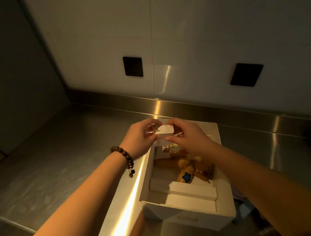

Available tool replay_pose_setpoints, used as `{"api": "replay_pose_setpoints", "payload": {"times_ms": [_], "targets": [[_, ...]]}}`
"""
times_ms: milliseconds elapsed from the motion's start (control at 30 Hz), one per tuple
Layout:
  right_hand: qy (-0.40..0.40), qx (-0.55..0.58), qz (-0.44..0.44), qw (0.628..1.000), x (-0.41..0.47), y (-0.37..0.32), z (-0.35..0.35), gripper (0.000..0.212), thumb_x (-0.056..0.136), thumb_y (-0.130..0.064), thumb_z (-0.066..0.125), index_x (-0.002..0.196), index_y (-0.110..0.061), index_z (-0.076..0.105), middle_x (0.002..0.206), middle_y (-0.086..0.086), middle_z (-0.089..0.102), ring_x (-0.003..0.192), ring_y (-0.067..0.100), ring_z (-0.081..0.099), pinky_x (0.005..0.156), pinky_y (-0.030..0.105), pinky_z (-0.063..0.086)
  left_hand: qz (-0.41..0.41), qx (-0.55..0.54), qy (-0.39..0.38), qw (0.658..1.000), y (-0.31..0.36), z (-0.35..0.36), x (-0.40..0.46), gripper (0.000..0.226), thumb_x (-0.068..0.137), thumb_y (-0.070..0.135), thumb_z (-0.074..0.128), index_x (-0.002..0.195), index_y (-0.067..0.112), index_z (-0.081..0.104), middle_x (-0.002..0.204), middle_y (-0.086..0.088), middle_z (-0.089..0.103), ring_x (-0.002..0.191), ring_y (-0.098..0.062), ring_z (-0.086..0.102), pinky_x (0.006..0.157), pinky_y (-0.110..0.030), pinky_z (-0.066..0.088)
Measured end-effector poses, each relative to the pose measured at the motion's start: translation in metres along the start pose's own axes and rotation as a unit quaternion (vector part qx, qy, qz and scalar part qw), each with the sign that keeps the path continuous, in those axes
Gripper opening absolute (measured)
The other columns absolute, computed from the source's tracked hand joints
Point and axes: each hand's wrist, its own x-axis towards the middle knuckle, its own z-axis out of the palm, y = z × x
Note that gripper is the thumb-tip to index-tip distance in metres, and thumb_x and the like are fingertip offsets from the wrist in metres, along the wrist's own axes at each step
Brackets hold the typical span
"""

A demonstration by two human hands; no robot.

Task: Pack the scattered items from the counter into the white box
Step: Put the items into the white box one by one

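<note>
Both hands, left hand & right hand, are pinching a small white carton at frame centre, hovering over the white box. Prob. light, stiff, crushable; holding by edges seems best.

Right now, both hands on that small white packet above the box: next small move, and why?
Probably lower the small white packet into the white box. The left hand and right hand pinch it over the open top, with a plush toy already inside.
</note>
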Motion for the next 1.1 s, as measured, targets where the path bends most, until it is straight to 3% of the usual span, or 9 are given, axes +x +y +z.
{"api": "replay_pose_setpoints", "payload": {"times_ms": [67,167,333,467,533,600,800,933,1100], "targets": [[0.001,-0.010,0.014,1.000,-0.002,0.007,0.002,0.027,0.084,-0.025,0.067,0.108,-0.031,0.056,0.096,-0.019,0.057,0.091,0.002,0.058,0.073,0.015,0.047,-0.007,-0.001,0.009,1.000,-0.004,0.005,-0.003,0.041,0.082,0.021,0.065,0.121,0.025,0.052,0.118,0.008,0.056,0.107,-0.007,0.054,0.078,-0.004,0.039],[-0.004,-0.038,0.070,0.997,-0.004,0.027,0.015,0.027,0.083,-0.022,0.068,0.108,-0.025,0.057,0.106,-0.007,0.061,0.098,0.010,0.059,0.078,0.025,0.054,-0.038,0.047,-0.003,0.998,-0.022,0.010,-0.013,0.069,0.080,0.034,0.067,0.139,0.026,0.033,0.140,0.002,0.042,0.126,-0.015,0.041,0.098,-0.024,0.033],[-0.042,-0.116,0.155,0.980,-0.005,0.056,0.055,0.033,0.081,-0.024,0.070,0.112,-0.023,0.058,0.113,0.000,0.062,0.093,0.012,0.058,0.072,0.025,0.053,-0.097,0.103,-0.143,0.979,-0.055,0.030,-0.052,0.099,0.072,0.062,0.061,0.146,0.034,0.002,0.155,0.009,0.007,0.139,-0.013,0.015,0.105,-0.027,0.017],[-0.062,-0.126,0.207,0.968,-0.004,0.069,0.080,0.034,0.082,-0.023,0.070,0.112,-0.024,0.056,0.110,0.002,0.062,0.089,0.015,0.060,0.056,0.019,0.045,-0.123,0.072,-0.149,0.978,-0.065,0.037,-0.063,0.100,0.067,0.075,0.050,0.146,0.036,0.003,0.155,0.012,0.005,0.140,-0.011,0.012,0.108,-0.030,0.017],[-0.076,-0.092,0.214,0.969,-0.006,0.075,0.088,0.026,0.084,-0.020,0.067,0.105,-0.026,0.053,0.102,0.003,0.062,0.083,0.016,0.061,0.059,0.026,0.053,-0.124,0.066,-0.146,0.979,-0.066,0.038,-0.064,0.093,0.072,0.071,0.051,0.145,0.039,0.004,0.155,0.012,0.006,0.140,-0.011,0.013,0.109,-0.032,0.018],[-0.072,-0.089,0.206,0.972,-0.005,0.078,0.093,0.022,0.085,-0.020,0.066,0.102,-0.026,0.053,0.104,0.003,0.061,0.084,0.015,0.059,0.061,0.023,0.049,-0.121,0.060,-0.145,0.980,-0.066,0.040,-0.065,0.086,0.079,0.063,0.053,0.144,0.041,0.002,0.155,0.011,0.006,0.140,-0.012,0.014,0.109,-0.033,0.018],[-0.098,-0.158,0.181,0.966,0.000,0.080,0.091,0.034,0.088,-0.024,0.061,0.122,-0.017,0.059,0.116,0.006,0.063,0.096,0.020,0.059,0.075,0.028,0.050,-0.099,0.028,-0.123,0.987,-0.066,0.041,-0.065,0.079,0.083,0.057,0.051,0.142,0.046,-0.001,0.154,0.015,0.006,0.138,-0.012,0.018,0.105,-0.030,0.020],[-0.084,-0.207,0.171,0.960,-0.001,0.081,0.094,0.018,0.089,-0.026,0.059,0.106,-0.021,0.058,0.105,0.007,0.060,0.089,0.020,0.055,0.074,0.036,0.053,-0.101,0.026,-0.118,0.987,-0.065,0.043,-0.065,0.078,0.084,0.057,0.051,0.141,0.047,-0.001,0.154,0.016,0.008,0.138,-0.012,0.019,0.105,-0.030,0.020],[-0.085,-0.223,0.181,0.954,0.002,0.081,0.091,0.022,0.089,-0.027,0.060,0.109,-0.018,0.063,0.107,0.006,0.063,0.093,0.021,0.058,0.081,0.034,0.052,-0.108,0.016,-0.119,0.987,-0.065,0.043,-0.066,0.075,0.084,0.056,0.051,0.137,0.053,-0.002,0.154,0.014,0.010,0.138,-0.014,0.020,0.105,-0.032,0.021]]}}
